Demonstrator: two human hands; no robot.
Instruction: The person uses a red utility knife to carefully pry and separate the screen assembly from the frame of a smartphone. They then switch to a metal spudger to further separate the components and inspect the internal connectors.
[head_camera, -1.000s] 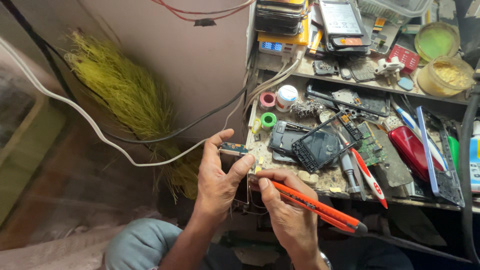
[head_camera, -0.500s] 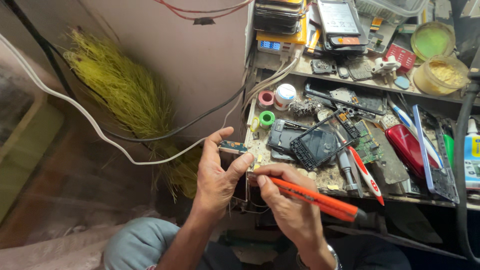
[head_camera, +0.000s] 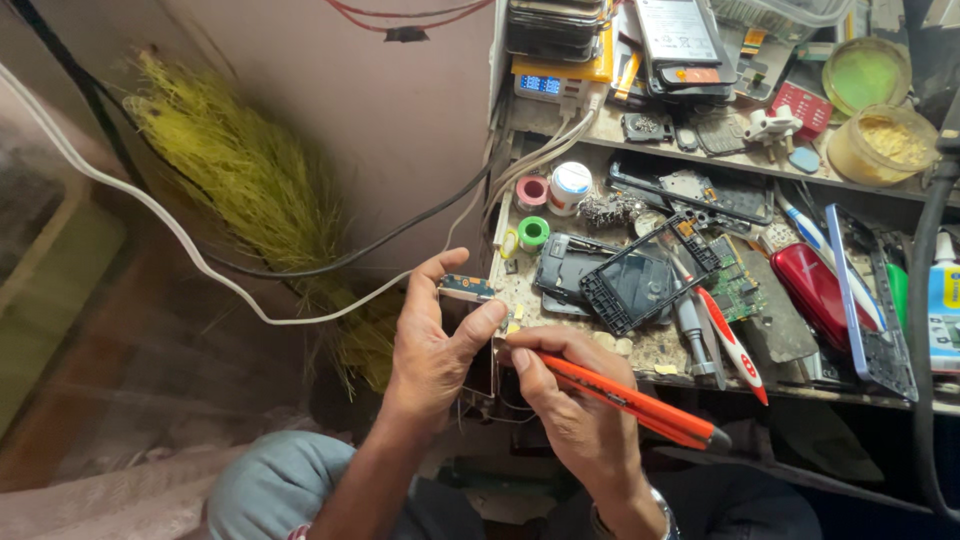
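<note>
Orange and slim, a pen-like tool (head_camera: 630, 400) lies in the right hand (head_camera: 575, 420), pinched near its tip between thumb and fingers, its tip set at the lower end of a small phone part. The left hand (head_camera: 430, 345) pinches that part, a narrow circuit board (head_camera: 467, 288) with a blue-green end, between thumb and fingertips, just off the front left corner of the worktop (head_camera: 640, 350).

Grimy and speckled with debris, the worktop carries a black phone frame (head_camera: 640, 280) lying on a dark handset shell (head_camera: 560, 268), a green circuit board (head_camera: 735, 285), a red-and-white pen (head_camera: 735, 345), a red phone cover (head_camera: 815, 290) and small rolls of tape, pink (head_camera: 531, 190), white (head_camera: 570, 185) and green (head_camera: 532, 232). A shelf (head_camera: 720, 150) behind holds stacked phones (head_camera: 555, 25), loose parts and two round tubs (head_camera: 880, 140). Left of it, a plain pinkish wall (head_camera: 380, 120) has white (head_camera: 150, 205) and black cables (head_camera: 350, 255) trailing across it, with a yellow-green grass broom (head_camera: 250, 190) leaning against it over a dim brownish floor (head_camera: 130, 400).
</note>
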